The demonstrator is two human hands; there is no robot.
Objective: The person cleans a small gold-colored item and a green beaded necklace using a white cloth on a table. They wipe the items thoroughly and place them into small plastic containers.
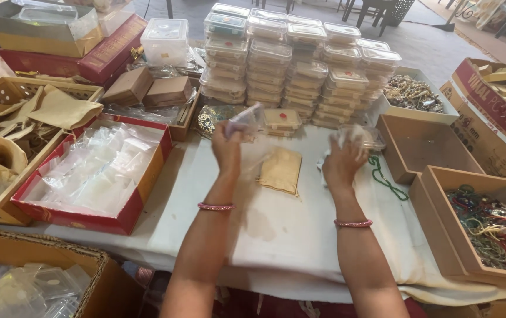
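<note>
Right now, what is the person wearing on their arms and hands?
Both forearms are bare, with no sleeves showing. The left hand has a thin pink bangle round its wrist, and the right hand has a matching pink bangle. No gloves, and no rings or watch can be made out.

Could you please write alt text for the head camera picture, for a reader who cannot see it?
A person's left hand lifts a small clear plastic lid while the right hand rests on a clear box over a white cloth. A tan pouch lies between them, with stacked clear boxes behind.
</note>
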